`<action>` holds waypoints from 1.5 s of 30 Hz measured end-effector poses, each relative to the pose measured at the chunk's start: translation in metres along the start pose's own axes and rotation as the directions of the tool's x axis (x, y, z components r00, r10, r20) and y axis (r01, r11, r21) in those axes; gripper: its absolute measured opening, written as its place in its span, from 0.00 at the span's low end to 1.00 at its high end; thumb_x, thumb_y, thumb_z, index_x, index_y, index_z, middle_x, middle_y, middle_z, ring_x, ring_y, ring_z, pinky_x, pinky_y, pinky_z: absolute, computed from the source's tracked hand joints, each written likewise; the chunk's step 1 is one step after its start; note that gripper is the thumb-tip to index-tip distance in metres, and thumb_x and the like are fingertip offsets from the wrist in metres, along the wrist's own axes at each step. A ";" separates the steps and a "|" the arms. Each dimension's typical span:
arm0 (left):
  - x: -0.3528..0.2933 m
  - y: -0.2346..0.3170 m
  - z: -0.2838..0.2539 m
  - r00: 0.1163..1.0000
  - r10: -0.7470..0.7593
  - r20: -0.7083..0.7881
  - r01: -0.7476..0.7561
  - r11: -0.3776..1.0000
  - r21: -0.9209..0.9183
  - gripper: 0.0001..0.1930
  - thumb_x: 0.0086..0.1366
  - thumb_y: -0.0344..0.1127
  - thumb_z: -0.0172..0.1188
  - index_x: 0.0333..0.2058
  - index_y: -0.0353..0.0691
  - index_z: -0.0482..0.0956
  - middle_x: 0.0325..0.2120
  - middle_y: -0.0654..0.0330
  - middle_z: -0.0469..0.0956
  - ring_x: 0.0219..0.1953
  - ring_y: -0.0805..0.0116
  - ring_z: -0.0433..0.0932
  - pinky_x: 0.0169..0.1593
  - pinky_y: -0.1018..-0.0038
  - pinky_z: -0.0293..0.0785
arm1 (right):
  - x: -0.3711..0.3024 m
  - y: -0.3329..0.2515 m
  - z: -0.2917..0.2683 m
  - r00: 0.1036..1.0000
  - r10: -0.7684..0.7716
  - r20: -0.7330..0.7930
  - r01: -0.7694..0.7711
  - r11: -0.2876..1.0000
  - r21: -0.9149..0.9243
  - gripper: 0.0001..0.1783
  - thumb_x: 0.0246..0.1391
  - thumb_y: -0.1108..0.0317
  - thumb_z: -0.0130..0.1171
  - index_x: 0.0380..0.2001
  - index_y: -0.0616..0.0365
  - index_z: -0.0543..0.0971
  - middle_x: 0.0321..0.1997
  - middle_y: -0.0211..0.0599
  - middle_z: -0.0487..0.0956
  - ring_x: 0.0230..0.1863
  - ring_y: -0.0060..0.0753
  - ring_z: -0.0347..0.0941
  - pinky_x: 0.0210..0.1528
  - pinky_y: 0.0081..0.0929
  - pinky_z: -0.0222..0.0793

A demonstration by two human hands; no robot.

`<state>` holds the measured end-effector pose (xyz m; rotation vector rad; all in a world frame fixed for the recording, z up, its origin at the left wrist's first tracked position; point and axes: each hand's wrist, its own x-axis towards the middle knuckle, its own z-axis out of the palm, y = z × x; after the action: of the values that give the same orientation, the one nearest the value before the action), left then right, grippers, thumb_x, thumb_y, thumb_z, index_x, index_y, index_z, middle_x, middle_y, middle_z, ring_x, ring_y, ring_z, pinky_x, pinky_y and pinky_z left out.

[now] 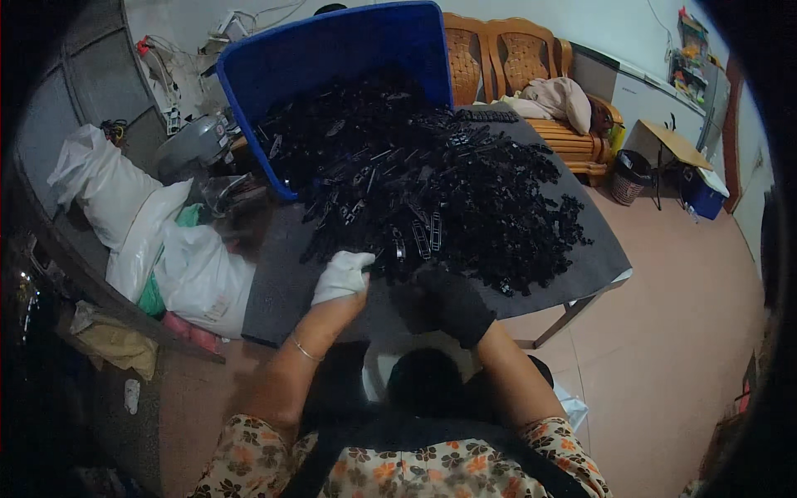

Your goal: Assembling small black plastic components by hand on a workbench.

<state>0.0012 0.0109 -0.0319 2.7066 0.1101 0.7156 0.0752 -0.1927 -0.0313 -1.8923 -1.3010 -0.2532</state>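
Note:
A large heap of small black plastic parts (490, 199) spills from a tipped blue bin (286, 62) onto the dark grey table (594, 224). At the heap's near edge is my left hand (341, 278) in a white glove, its fingers curled closed. Something dark shows at its fingertips, but what it is cannot be made out. My right hand (462, 309), in a black glove, is just to the right at the table's near edge. Its fingers blend into the dark parts and table. A few longer slotted black pieces (422, 239) lie just beyond my hands.
White sacks (203, 274) are piled on the floor left of the table. Behind stands a carved wooden bench (502, 58) with cloth on it. A wastebasket (629, 178), a small folding table (677, 147) and a blue box (704, 197) stand at the right.

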 end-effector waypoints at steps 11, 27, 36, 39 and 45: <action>-0.015 0.013 -0.010 0.993 -0.068 -0.097 0.051 0.985 -0.163 0.13 0.56 0.30 0.58 0.41 0.38 0.75 0.37 0.52 0.76 0.39 0.59 0.76 0.45 0.71 0.72 | -0.009 0.015 0.018 0.995 -0.053 -0.080 0.063 0.991 0.120 0.09 0.47 0.75 0.55 0.35 0.57 0.75 0.32 0.41 0.74 0.36 0.43 0.73 0.37 0.30 0.69; -0.038 0.036 -0.023 0.876 -0.126 0.466 0.476 0.056 -0.878 0.13 0.67 0.30 0.46 0.46 0.32 0.72 0.35 0.56 0.78 0.32 0.71 0.79 0.33 0.77 0.77 | -0.016 -0.014 0.009 0.983 -0.174 0.061 0.172 0.984 0.043 0.10 0.43 0.73 0.57 0.33 0.58 0.73 0.31 0.40 0.73 0.34 0.46 0.72 0.36 0.33 0.69; -0.036 0.057 -0.049 0.803 -0.112 0.585 0.585 0.330 -0.741 0.20 0.62 0.23 0.49 0.54 0.34 0.63 0.38 0.50 0.76 0.37 0.64 0.78 0.42 0.75 0.78 | -0.012 -0.007 0.005 0.911 -0.370 -0.183 0.360 0.929 -0.087 0.13 0.40 0.75 0.62 0.34 0.58 0.74 0.33 0.43 0.76 0.33 0.44 0.75 0.32 0.32 0.72; -0.040 0.060 -0.051 0.811 -0.206 0.547 0.581 0.385 -0.717 0.18 0.61 0.21 0.50 0.51 0.29 0.65 0.41 0.54 0.74 0.41 0.68 0.76 0.44 0.72 0.77 | -0.017 -0.011 0.013 0.936 -0.287 -0.203 0.290 0.957 -0.013 0.10 0.42 0.76 0.62 0.31 0.58 0.75 0.31 0.40 0.76 0.31 0.43 0.75 0.31 0.32 0.73; -0.044 0.060 -0.053 0.881 -0.167 0.443 0.449 0.594 -0.668 0.17 0.61 0.23 0.51 0.50 0.32 0.69 0.38 0.57 0.76 0.40 0.76 0.74 0.44 0.79 0.73 | -0.019 -0.020 0.009 0.936 -0.322 -0.143 0.309 0.945 -0.103 0.07 0.45 0.77 0.59 0.31 0.59 0.75 0.32 0.41 0.76 0.32 0.42 0.75 0.32 0.32 0.72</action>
<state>-0.0637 -0.0363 0.0108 1.8591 0.1578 0.1056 0.0467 -0.1969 -0.0377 -1.6808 -1.5001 -0.6176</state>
